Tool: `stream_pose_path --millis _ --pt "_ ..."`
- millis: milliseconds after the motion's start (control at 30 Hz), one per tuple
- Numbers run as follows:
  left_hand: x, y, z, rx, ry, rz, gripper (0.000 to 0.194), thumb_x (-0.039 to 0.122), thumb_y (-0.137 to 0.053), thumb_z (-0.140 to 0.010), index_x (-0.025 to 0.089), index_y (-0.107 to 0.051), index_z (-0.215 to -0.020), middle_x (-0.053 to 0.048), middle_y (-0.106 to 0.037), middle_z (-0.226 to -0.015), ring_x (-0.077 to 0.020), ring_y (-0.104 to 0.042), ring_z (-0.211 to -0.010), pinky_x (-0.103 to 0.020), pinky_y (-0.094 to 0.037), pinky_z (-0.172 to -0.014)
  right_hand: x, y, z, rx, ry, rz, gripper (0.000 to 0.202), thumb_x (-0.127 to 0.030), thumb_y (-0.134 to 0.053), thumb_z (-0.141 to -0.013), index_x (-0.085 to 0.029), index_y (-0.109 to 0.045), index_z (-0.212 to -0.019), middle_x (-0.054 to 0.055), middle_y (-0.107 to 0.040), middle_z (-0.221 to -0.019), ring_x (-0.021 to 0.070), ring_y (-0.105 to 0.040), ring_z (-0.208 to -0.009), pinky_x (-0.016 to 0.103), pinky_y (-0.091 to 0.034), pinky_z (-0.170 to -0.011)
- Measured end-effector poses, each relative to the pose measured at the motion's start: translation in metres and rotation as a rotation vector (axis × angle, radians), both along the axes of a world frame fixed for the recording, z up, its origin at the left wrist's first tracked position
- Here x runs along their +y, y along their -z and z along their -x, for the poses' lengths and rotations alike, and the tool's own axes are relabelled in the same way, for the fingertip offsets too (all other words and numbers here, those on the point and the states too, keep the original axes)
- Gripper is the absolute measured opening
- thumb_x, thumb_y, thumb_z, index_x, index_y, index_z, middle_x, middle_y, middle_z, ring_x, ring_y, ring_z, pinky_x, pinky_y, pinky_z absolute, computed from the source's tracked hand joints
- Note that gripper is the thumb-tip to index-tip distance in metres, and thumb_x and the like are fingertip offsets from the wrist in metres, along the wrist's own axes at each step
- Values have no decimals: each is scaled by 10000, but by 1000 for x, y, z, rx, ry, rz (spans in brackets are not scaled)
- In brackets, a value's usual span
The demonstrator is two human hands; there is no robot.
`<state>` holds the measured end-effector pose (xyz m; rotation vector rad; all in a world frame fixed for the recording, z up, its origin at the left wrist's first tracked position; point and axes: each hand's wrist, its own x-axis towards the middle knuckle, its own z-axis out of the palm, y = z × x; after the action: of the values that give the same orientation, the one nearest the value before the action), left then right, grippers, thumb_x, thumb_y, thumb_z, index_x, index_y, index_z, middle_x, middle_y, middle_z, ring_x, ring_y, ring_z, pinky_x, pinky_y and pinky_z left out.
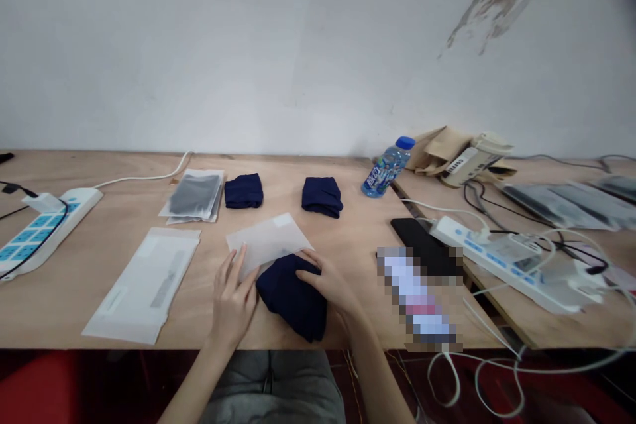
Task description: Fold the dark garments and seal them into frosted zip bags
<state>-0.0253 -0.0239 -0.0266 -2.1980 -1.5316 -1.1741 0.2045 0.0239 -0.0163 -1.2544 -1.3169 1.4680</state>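
A translucent white bag [271,236] lies in front of me, its near part against a folded navy cloth [293,295]. My left hand [233,291] rests at the bag's left side with its fingers apart, thumb pointing toward the cloth. My right hand [325,278] is on the navy cloth, thumb across its top and fingers at the bag's right corner, gripping the cloth. Farther back sit two more folded navy cloths, one on the left [244,191] and one on the right [322,197].
Flat white bags [144,285] lie at left, with filled bags [195,194] behind. Power strips stand left [44,232] and right [511,265]. A blue-capped bottle [387,169], a coffee cup [472,160], a blurred phone [417,298] and loose cables are on the right.
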Motion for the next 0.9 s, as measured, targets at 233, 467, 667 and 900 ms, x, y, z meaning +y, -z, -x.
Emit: stream_pose_path --millis 233,467,667,900 --pt "4 7 -3 59 -20 95 460 73 -531 -839 236 -605 -1263 -95 -341 -1549 -345 -323 -1414 -572 -416 -1045 -1 -8 2 199 63 109 465 -300 -771 -665 -249 -677 -1117 51 -683 -1230 273 -605 -1185 468 -435 -1075" --pt "4 9 -5 5 -25 112 478 86 -507 -861 212 -547 -1321 -117 -356 -1539 -320 -330 -1413 -544 -407 -1064 1 -8 11 221 98 121 413 -334 -766 -648 -239 -702 -1045 55 -694 -1208 275 -624 -1154 443 -450 -1058" --pt "3 7 -5 -13 14 94 538 46 -454 -855 198 -498 -1369 -127 -328 -1552 -306 -300 -1432 -536 -386 -1087 1 -1 18 71 164 64 445 -231 -719 -646 -239 -686 -1090 55 -712 -1162 282 -636 -1127 475 -458 -1040" --pt "3 8 -5 12 121 79 620 16 -387 -853 199 -399 -1446 -141 -213 -1593 -310 -243 -1455 -551 -365 -1100 3 -8 23 -67 172 3 488 -148 -636 -627 -232 -692 -1105 57 -713 -1154 295 -615 -1159 479 -453 -1042"
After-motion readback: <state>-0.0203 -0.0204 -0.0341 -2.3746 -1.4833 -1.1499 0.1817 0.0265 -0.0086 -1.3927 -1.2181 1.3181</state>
